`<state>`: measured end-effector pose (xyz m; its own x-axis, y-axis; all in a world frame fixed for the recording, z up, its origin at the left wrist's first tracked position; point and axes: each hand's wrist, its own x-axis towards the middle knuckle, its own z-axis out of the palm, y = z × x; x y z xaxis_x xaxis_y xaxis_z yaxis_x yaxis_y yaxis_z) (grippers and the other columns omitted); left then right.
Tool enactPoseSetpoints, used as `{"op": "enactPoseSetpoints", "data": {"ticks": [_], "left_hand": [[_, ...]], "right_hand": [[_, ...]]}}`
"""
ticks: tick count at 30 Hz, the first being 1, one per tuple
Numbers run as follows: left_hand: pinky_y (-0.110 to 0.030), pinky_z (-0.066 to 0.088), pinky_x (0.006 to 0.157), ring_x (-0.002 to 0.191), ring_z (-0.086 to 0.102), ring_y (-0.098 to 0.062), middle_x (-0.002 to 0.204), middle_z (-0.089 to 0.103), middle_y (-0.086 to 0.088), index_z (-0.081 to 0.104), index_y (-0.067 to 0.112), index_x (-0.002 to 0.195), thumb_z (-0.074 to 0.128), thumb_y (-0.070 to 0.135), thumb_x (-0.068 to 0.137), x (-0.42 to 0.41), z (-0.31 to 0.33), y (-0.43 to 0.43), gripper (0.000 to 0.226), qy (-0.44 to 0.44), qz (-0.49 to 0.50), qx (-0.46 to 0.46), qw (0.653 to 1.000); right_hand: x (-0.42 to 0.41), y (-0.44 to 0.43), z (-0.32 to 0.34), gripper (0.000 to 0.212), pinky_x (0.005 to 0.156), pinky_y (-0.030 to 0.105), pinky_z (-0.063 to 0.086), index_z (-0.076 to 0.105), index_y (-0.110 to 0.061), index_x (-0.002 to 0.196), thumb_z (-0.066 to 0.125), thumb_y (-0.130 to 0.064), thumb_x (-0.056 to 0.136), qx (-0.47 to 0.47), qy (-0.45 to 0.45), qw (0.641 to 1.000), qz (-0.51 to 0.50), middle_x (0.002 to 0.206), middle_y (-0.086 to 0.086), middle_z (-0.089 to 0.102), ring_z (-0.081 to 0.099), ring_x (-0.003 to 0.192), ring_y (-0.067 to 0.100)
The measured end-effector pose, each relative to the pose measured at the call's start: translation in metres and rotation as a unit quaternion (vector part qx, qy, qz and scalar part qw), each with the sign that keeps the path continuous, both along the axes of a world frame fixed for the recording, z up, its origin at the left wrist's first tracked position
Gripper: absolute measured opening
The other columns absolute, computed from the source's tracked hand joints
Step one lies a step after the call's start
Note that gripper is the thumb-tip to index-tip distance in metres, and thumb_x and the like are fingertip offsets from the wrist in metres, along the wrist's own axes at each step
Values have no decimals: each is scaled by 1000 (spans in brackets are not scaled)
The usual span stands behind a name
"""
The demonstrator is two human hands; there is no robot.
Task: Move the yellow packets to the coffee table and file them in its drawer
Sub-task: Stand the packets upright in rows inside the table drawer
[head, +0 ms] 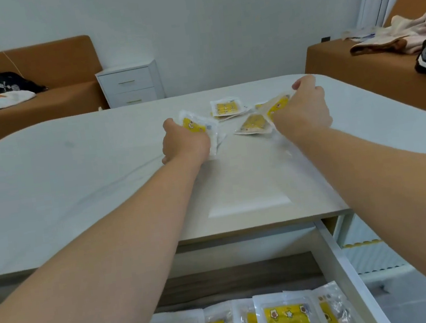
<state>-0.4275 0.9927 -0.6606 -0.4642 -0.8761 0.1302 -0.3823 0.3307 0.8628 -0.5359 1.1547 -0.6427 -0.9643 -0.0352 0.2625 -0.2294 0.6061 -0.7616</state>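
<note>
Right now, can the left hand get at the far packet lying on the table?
Probably yes: nothing lies between the left hand and the far packet, though that hand grips another packet.

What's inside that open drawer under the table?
Yellow packets in clear wrappers, lined up side by side in the drawer. Behind them its dark bottom shows. The person's left arm covers the drawer's left part.

Bright even light, soft shadows, slight blur, wide-angle edge distortion

Drawer packets (pixel 288 321) cut off below
</note>
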Motion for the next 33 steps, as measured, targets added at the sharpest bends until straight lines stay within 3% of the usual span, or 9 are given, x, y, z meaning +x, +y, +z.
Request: {"op": "enactPoseSetpoints", "data": {"ticks": [3,6,10,13,18,21,25,29,33], "left_hand": [[-35,52,89,112,64,-26,125,66,-3,58,20,135,61,6,86,29,4,4,51,84,-32,80,993],[-34,57,76,90,73,-25,94,76,-3,71,18,93,69,8,85,69,6,13,14,128,-61,122,982],[-44,58,71,82,74,-28,96,77,-8,67,7,105,79,6,77,127,8,24,30,122,-108,185,969],[-43,56,72,75,69,-30,100,76,-17,62,9,112,77,-3,78,161,20,33,39,41,-183,208,960],[-41,65,75,89,77,-32,101,78,-15,59,17,120,73,-8,82,204,40,38,47,-118,-298,185,929],[-44,65,76,91,76,-35,101,78,-17,61,12,116,68,-3,89,215,28,47,32,-191,-350,186,898],[-43,63,78,91,77,-31,98,78,-13,62,7,111,70,4,92,213,14,56,22,-274,-396,164,861],[-32,59,73,86,77,-21,93,79,-6,70,11,104,75,6,89,207,10,65,17,-348,-452,108,814],[-39,63,79,87,77,-23,96,79,-6,68,15,105,77,7,88,196,-2,77,21,-368,-463,96,801]], "right_hand": [[19,2,15,61,96,41,51,39,-18,143,68,-13,89,-95,-78,991,56,138,9,50,58,120,30],[50,5,23,44,79,38,58,60,-13,109,85,-3,74,-159,-172,961,144,108,12,67,69,102,30],[94,14,24,35,80,42,63,66,-19,89,85,2,69,-172,-233,926,242,99,5,69,72,86,25],[123,24,23,38,70,38,65,74,-18,98,83,2,68,-148,-215,923,282,100,2,74,76,83,26],[150,46,17,52,74,51,64,66,-16,113,84,7,70,-41,-212,906,365,101,12,78,78,80,32],[155,57,17,50,78,47,64,66,-11,118,85,4,74,26,-255,874,413,102,7,79,78,85,26],[160,71,26,46,70,36,65,67,-30,113,88,-11,76,162,-193,854,455,102,-2,75,78,83,20],[163,87,26,42,69,29,62,66,-42,107,86,-19,78,326,-141,761,543,94,-7,77,75,76,11],[154,90,-1,38,72,25,53,64,-40,108,83,-21,80,441,-146,673,575,97,-18,74,72,85,4]]}}
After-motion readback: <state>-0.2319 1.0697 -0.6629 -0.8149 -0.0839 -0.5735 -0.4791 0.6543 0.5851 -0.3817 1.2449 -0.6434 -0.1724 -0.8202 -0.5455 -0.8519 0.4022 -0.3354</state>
